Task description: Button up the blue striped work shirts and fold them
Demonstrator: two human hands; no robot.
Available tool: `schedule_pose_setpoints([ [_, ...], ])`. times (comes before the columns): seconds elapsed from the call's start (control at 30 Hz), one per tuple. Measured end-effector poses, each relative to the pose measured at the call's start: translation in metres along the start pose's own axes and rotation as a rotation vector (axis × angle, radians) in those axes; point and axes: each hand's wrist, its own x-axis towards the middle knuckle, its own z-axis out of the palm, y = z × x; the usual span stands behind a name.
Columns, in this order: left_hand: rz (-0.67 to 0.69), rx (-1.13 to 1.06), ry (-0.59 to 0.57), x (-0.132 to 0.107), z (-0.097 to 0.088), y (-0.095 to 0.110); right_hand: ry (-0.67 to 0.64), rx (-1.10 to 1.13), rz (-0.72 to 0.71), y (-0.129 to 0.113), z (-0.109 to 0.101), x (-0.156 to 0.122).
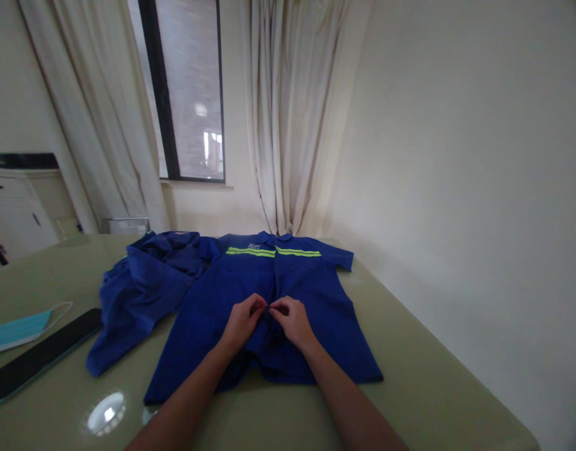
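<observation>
A blue short-sleeved work shirt [316,294] with yellow-green stripes across the chest lies spread on the table, collar pointing away from me. My left hand [244,319] pinches the shirt's front edge near the middle of its opening. Close beside it, my right hand [292,318] pinches the facing edge, fingertips almost meeting the left ones. The cloth below both hands is lifted and puckered. Any button between the fingers is too small to make out.
A crumpled blue garment [149,282] lies left of the shirt, touching it. Farther left on the table [438,401] are a black phone-like slab [46,354] and a light blue face mask [19,331]. A wall [457,188] runs along the table's right side.
</observation>
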Motion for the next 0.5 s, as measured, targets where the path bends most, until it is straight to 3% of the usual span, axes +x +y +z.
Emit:
schedule_pose_setpoints([
  [0.2, -0.003, -0.077, 0.011, 0.000, 0.002, 0.002, 0.063, -0.081, -0.010, -0.003, 0.005, -0.002],
  [0.33, -0.084, -0.093, 0.045, -0.001, 0.001, 0.008, 0.108, -0.154, -0.074, -0.010, 0.005, -0.006],
  [0.5, -0.144, -0.109, -0.057, 0.005, -0.002, 0.005, 0.087, -0.266, -0.103, -0.018, 0.001, -0.009],
])
